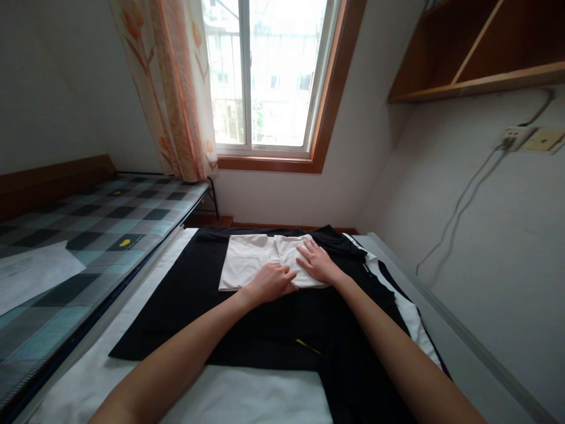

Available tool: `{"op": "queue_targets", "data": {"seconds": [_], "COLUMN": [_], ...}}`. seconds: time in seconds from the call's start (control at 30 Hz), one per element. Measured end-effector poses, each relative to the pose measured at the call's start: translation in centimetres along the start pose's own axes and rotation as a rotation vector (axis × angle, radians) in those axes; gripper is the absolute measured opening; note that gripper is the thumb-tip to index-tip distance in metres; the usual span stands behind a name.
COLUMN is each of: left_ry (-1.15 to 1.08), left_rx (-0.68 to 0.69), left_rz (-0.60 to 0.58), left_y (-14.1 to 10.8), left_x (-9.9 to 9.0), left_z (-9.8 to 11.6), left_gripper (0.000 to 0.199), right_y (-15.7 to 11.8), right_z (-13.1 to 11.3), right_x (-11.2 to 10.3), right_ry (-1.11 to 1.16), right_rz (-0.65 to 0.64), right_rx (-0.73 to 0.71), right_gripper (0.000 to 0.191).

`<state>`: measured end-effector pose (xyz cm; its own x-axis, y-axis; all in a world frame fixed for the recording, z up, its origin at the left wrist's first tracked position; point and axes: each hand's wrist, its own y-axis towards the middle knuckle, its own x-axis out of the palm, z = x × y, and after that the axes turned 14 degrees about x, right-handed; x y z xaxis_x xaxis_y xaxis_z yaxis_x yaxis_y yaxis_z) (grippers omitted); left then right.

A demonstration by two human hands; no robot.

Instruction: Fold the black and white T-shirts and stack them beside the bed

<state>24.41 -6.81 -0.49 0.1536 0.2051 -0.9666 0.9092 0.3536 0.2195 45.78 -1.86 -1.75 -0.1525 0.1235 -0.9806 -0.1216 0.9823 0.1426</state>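
Observation:
A white folded cloth (248, 259) lies flat on a large black garment (176, 306), which is spread over a white surface (247, 394). My right hand (318, 262) rests on the right part of the white cloth, its fingers spread flat. Beside it, my left hand (272, 282) is at the cloth's near edge around the middle, with its fingers curled together; whatever they pinch is too small to make out. A short yellow mark (308, 346) shows on the black fabric below the hands.
On the left is a bed with a checkered mattress (145, 206) and a paper sheet (35, 274) on it. A curtain (172, 88) hangs beside the window (282, 76). Right, a wall shelf (477, 79) sits above a socket (516, 138) with a hanging cable.

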Motion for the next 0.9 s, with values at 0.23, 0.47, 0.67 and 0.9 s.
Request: {"op": "queue_targets", "data": {"seconds": [0.23,0.47,0.67,0.9], "left_ry": [0.012,-0.027,-0.071,-0.100], "left_rx": [0.057,0.093,0.105,0.088], "left_rz": [-0.054,-0.108,-0.119,-0.166], "left_y": [0.0,-0.1,-0.2,-0.1], "left_x": [-0.4,-1.6,-2.3,-3.1], "left_z": [-0.3,-0.6,-0.7,-0.6], "left_gripper": [0.027,0.014,0.015,0.018], "right_y": [-1.2,-0.7,3.8,6.9], "right_z": [-1.0,-2.2,-4.6,-6.1], "right_x": [0.8,-0.2,-0.2,0.6], "right_ry": [0.017,0.026,0.143,0.106], "right_rz": [0.083,0.179,0.140,0.116], "right_rx": [0.093,0.058,0.049,0.234], "right_gripper": [0.053,0.038,0.033,0.023]}}
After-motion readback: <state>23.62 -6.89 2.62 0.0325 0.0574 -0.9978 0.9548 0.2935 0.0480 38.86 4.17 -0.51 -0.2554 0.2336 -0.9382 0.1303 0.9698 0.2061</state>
